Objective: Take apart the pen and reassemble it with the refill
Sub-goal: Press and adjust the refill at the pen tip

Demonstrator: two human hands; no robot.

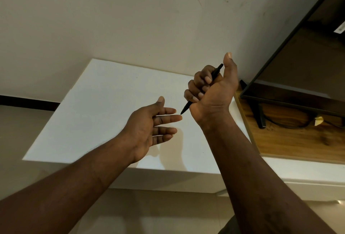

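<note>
From my seat the left hand [149, 127] is nearest, palm up and slack, its fingers [168, 120] straight and holding nothing; one fingertip sits at the pen's tip, touching or not I cannot tell. Just beyond, the right hand [211, 92] is clenched in a fist round the pen [216, 71], thumb up, tip slanting down toward the left palm, both above the white worktop [93, 103]. The pen looks whole. My worry is that the fist smothers the barrel, so a twist may slip. Once it parts, any small inner piece could miss the palm, bounce off the worktop and reach the floor [168, 215]. The tip may also ink the left fingers. Far right, a screen [298, 65] stands on a wooden shelf [289, 140], well apart.
</note>
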